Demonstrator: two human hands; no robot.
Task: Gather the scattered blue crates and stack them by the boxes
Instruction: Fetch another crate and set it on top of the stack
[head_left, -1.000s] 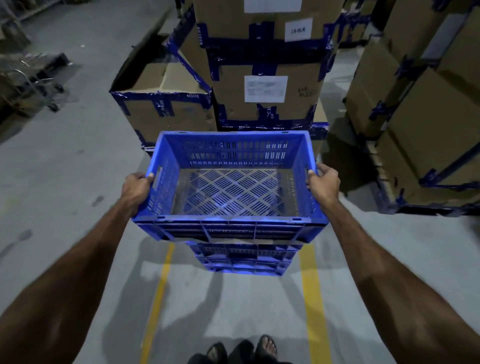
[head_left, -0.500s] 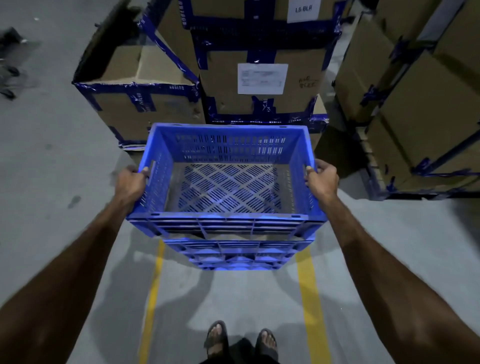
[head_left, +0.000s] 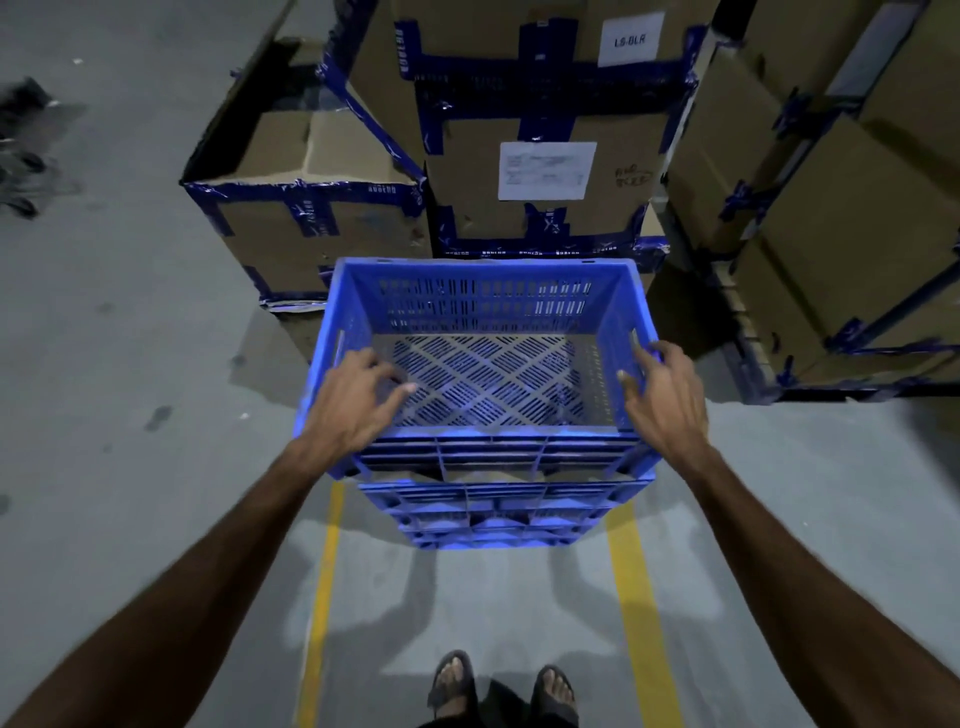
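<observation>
Matt slotted plastic crate (head_left: 488, 312)

Cardboard boxes (head_left: 540, 171) wall in the crate stack (head_left: 483, 364) behind; grey floor (head_left: 130, 364) lies open left.

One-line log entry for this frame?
top crate on stack | left hand open, over rim | right hand open at right wall | boxes behind

yellow floor lines (head_left: 631, 597), sandalled feet (head_left: 501, 686), grey floor (head_left: 130, 364)
</observation>
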